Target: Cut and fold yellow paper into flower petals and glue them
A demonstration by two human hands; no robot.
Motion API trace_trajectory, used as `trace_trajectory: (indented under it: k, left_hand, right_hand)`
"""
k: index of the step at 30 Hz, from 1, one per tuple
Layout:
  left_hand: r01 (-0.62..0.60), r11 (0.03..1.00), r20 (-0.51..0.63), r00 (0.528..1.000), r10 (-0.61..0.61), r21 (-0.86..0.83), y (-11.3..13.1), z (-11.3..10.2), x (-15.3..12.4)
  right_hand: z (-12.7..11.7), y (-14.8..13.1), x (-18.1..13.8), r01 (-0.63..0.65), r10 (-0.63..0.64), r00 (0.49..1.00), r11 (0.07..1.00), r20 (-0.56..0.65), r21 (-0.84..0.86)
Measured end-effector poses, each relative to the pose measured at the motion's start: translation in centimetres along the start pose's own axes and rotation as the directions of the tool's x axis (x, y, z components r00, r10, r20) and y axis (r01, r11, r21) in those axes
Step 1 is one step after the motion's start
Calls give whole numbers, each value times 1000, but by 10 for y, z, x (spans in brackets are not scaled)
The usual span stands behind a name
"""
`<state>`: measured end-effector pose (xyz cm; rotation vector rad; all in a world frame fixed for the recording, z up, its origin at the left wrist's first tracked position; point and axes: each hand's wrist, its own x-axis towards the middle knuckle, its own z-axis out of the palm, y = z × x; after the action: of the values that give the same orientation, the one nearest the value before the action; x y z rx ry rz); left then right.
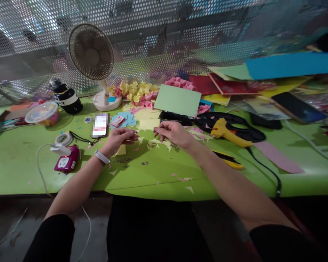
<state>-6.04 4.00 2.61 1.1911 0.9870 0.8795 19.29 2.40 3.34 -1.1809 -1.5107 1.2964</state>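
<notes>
My left hand (123, 136) is over the middle of the green table, fingers drawn together; whether anything small is between them is hidden. Below it lies a small yellow paper square (120, 150). My right hand (172, 133) has its fingers curled in a pinch at the right corner of a pale yellow piece of paper (148, 124). Yellow paper scraps (166, 144) are scattered under and between both hands. Just beyond the left hand, blue paper pieces (129, 118) lie with a small red-and-white packet (118, 121) on top.
A fan (91, 54), black bottle (67, 97), plastic tub (43, 112) and phone (100, 124) stand or lie left. Folded paper flowers (138, 90) pile up behind. On the right are a yellow glue gun (231, 134), yellow cutter (229, 160), dark phone (297, 105) and coloured sheets (292, 65).
</notes>
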Motion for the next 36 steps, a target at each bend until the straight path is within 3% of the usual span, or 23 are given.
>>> trace_trajectory:
  k: [4,8,12,15,17,20,22,25,30,36]
  left_hand:
    - [28,996,53,998,-24,-88,-4,14,-4]
    - [-24,990,5,1000,25,-136,-13,24,-4]
    - [-74,986,-66,996,65,-149,-12,16,-1]
    - [-20,988,-16,1000,18,-156,-4,7,-1]
    - [66,989,76,995,-56,-134,0,5,-3]
    - [156,981,161,977,-136,-116,2,8,-5]
    - [171,977,149,977,-151,-131,0,11,-6]
    - [185,973,128,977,-168,-137,-5,14,-4]
    - [144,988,133,982,-134,-62,-10,17,-3]
    - [75,997,223,972,-71,-9,-13,22,-9]
  right_hand:
    - [16,6,-4,-31,32,999,996,-3,88]
    - [30,13,-8,-23,18,996,998,84,52]
    - [27,13,-11,-14,17,988,1000,153,-22]
    - [19,10,-13,98,-89,994,979,56,-181]
    - [15,11,-12,268,-278,960,909,14,-319]
    - [14,17,-10,519,-530,840,724,114,-454]
    - [16,21,-9,599,-609,775,623,168,-503]
    - [17,23,-10,617,-643,744,555,182,-558]
    - [22,20,-16,626,-655,738,572,164,-531]
    - [36,21,-19,547,-619,781,740,-77,-391]
